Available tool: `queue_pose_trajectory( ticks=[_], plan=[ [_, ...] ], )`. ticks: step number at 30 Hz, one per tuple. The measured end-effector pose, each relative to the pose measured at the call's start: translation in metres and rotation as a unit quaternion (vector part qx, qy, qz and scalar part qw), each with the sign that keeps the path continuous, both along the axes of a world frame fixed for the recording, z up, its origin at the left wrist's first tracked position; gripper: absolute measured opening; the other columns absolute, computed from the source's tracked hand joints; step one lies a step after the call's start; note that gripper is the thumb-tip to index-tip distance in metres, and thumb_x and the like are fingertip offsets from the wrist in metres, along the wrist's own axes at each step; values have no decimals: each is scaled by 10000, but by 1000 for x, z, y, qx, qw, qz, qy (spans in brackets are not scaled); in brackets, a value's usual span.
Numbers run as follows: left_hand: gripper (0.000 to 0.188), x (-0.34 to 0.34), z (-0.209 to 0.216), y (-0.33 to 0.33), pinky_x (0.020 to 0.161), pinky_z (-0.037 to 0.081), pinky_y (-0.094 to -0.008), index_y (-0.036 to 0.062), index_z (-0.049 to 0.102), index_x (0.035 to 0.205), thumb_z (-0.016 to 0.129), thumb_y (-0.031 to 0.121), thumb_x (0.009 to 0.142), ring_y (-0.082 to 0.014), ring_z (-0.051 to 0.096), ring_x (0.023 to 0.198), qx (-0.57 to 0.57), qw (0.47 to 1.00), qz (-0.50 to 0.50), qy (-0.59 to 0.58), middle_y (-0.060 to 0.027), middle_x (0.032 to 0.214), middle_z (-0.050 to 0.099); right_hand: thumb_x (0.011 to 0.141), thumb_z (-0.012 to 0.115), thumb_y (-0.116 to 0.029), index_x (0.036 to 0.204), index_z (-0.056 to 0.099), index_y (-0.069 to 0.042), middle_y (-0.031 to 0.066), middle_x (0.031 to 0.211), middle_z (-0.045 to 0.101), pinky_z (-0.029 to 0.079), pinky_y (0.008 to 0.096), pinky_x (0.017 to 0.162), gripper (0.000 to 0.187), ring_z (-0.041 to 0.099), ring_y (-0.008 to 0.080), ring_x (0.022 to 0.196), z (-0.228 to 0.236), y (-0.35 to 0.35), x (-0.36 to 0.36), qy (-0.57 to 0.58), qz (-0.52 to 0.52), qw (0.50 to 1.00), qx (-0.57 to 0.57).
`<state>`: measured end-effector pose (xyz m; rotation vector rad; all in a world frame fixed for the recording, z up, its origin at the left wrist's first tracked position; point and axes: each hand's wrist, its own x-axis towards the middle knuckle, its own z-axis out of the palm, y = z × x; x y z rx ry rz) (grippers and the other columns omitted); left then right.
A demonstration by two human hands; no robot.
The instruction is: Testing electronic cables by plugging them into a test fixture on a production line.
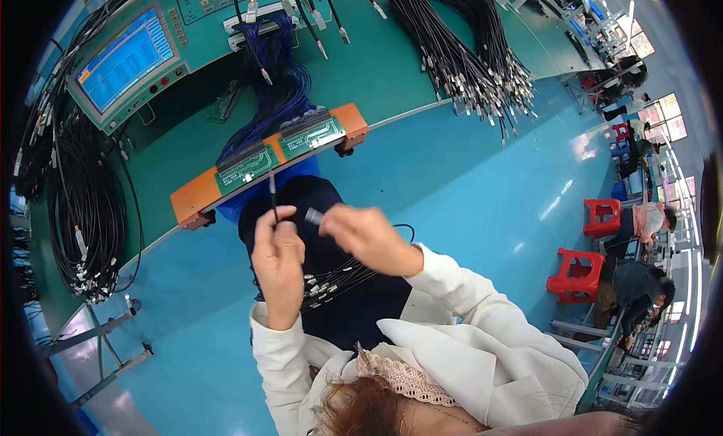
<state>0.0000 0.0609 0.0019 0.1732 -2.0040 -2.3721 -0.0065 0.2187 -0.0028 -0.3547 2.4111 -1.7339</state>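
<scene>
My left hand (278, 259) pinches a black cable (275, 204), whose metal plug points up to the front edge of a green circuit board (248, 170). Whether the plug touches the board's socket, I cannot tell. To the right, my right hand (367, 238) is closed on a second cable end with a silvery connector (314, 216) sticking out past the fingers. A second green board (311, 135) sits beside the first on an orange fixture (193, 199). Across my lap, under both hands, lies a bundle of black cables (331, 284) with metal plugs.
A tester with a lit blue screen (124, 58) stands on the green bench at far left. Blue wires (275, 82) run from it to the boards. Cable bundles lie at the left (86, 202) and far right (459, 52). Red stools (576, 275) and people are off to the right.
</scene>
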Motion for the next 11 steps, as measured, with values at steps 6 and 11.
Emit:
queue_pose_trajectory(
  ticks=[6,11],
  plan=[
    [199,-32,4,-32,508,272,-172,9,506,1070,380,145,997,-30,312,537,20,998,42,50,33,605,383,953,469,-165,864,595,-9,-32,535,440,268,198,435,219,379,27,476,-16,3,-45,-76,-143,971,-173],
    [288,-43,-16,-38,511,277,-176,26,450,1232,403,183,996,-44,348,550,-71,997,7,37,15,621,412,946,473,-172,860,601,-21,-15,542,483,301,195,451,216,415,42,480,-33,-3,-58,-98,-153,970,-160]
  ],
)
